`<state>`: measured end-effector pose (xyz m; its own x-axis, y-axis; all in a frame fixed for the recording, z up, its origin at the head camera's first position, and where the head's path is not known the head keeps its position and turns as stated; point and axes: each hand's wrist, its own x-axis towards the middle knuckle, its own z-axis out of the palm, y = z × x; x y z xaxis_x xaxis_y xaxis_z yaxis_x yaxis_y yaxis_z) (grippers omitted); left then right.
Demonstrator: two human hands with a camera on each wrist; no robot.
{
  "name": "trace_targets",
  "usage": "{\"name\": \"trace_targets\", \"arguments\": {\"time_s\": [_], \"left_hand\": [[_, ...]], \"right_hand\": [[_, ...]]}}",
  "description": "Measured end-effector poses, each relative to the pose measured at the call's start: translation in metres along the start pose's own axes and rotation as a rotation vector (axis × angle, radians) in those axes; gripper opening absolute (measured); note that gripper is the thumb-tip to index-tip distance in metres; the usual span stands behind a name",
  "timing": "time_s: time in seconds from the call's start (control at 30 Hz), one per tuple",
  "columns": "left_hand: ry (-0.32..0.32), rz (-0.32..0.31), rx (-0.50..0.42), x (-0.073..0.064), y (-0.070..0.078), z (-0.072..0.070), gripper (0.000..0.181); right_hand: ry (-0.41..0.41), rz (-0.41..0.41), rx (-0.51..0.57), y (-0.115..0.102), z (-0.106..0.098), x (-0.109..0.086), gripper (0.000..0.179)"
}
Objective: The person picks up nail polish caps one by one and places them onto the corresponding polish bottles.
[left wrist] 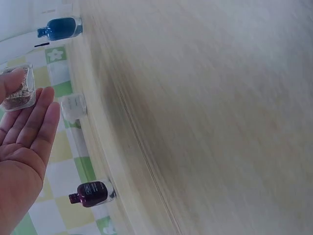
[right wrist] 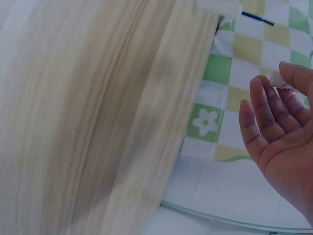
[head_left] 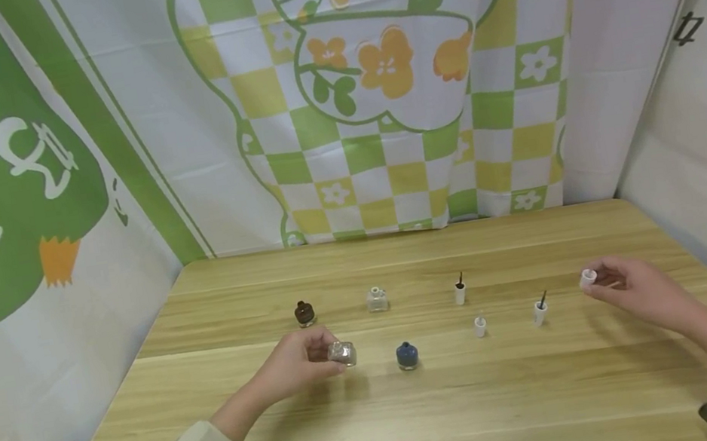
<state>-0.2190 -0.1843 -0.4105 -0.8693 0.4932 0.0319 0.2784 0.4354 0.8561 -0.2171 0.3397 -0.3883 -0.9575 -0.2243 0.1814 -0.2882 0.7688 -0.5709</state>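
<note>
My left hand (head_left: 296, 366) pinches a glittery nail polish bottle (head_left: 343, 353) between thumb and fingers, above the table. In the left wrist view the thumb lies across this clear-walled bottle (left wrist: 27, 95). Over at the right, my right hand (head_left: 639, 292) pinches a white nail polish cap (head_left: 588, 278), raised off the table; the fingers partly hide it in the right wrist view. Beside the left hand stand a blue bottle (head_left: 407, 356), a dark purple bottle (head_left: 304, 314) and a clear bottle (head_left: 377, 300), all without caps.
Between the hands, two white caps with dark brushes pointing up, a rear cap (head_left: 460, 294) and a front cap (head_left: 541, 312), stand on the wooden table (head_left: 425, 423). A smaller white cap (head_left: 481, 327) stands near them. Printed curtains (head_left: 400, 168) hang behind the table.
</note>
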Motion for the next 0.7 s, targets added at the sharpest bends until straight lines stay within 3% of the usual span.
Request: {"name": "trace_targets", "arguments": {"time_s": [0.17, 0.5, 0.7], "left_hand": [[0.004, 0.008, -0.023, 0.001, 0.002, 0.003, 0.020], [-0.010, 0.021, -0.087, 0.002, 0.010, 0.008, 0.021], [-0.004, 0.027, -0.116, 0.002, 0.016, 0.011, 0.024]], "right_hand": [[0.044, -0.032, 0.035, -0.014, 0.003, -0.002, 0.034], [0.034, -0.041, 0.126, -0.049, 0.006, -0.004, 0.029], [0.045, -0.111, 0.186, -0.065, 0.011, -0.006, 0.024]]}}
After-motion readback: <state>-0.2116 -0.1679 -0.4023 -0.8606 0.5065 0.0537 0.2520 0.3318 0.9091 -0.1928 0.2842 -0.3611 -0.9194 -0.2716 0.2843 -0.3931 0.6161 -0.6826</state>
